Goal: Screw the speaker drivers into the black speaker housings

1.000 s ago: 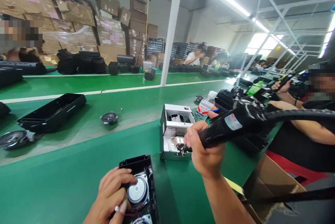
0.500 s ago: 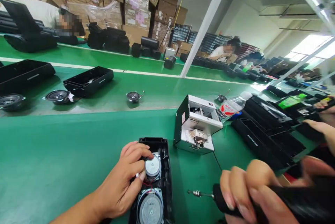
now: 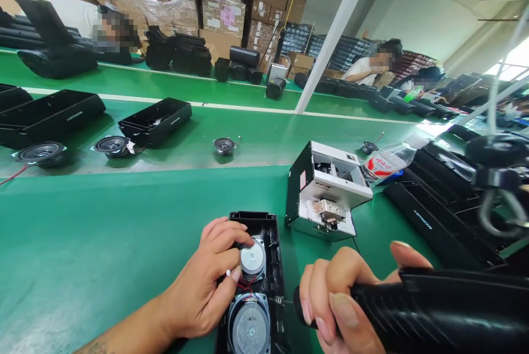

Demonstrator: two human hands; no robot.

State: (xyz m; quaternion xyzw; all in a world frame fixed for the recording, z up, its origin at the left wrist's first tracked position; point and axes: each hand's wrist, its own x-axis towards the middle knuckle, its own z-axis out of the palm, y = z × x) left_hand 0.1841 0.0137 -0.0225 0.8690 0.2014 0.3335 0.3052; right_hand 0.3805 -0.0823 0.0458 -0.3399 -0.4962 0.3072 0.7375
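Note:
My left hand point(image 3: 210, 277) rests on an open black speaker housing point(image 3: 270, 277). Its fingertips touch the smaller speaker point(image 3: 252, 258), and thumb and forefinger are pinched round a wire with a small white plug point(image 3: 228, 273) poking out. Below it sits a larger round speaker point(image 3: 249, 332), magnet side up, with thin red wires between the two. In my right hand point(image 3: 336, 293) is a black electric screwdriver point(image 3: 446, 304), fingers wrapped round its body. Its thin bit point(image 3: 280, 300) points left over the right part of the housing, beside the larger speaker; whether it touches is unclear.
A white and black feeder machine point(image 3: 330, 194) stands just beyond the housing, near a plastic bottle point(image 3: 388, 161). Black housings point(image 3: 430, 216) lie at right, with a blurred hanging hook point(image 3: 502, 210). A loose speaker point(image 3: 224, 145) sits on the conveyor belt. People work across the line.
My right hand has brought the screwdriver left, its bit now over the housing. The left hand keeps its hold. The view has shifted slightly, and a hanging hook appears at right.

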